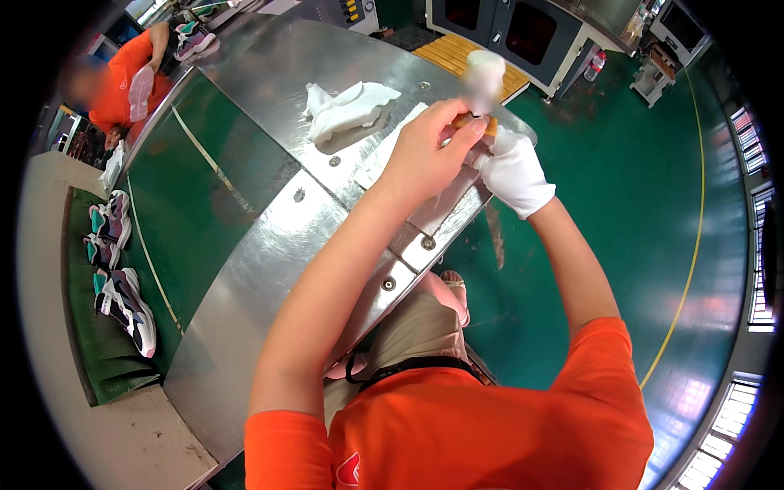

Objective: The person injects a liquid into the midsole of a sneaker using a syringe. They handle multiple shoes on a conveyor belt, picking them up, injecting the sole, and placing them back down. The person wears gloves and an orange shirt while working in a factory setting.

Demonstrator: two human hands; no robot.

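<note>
My bare left hand [429, 151] is closed, its thumb and fingers pinching a small tan piece [491, 126] near the table's far right corner. Close against it is my right hand [516, 174] in a white glove, with its fingers curled in. What the gloved fingers hold is hidden. Just beyond both hands rises a blurred white object [485, 72] with a rounded top; its kind and what supports it cannot be made out. A crumpled white cloth [353, 108] lies left of my left hand, and a flat white sheet [384, 159] is partly behind that forearm.
The metal table [253, 282] has bolts in its surface. Several multicoloured sneakers [126, 306] stand on a green belt [94, 351] at the left. A co-worker in orange [131, 77] holds a pale sole [140, 91]. Dark-doored machines [523, 37] and yellow slats [457, 61] are beyond.
</note>
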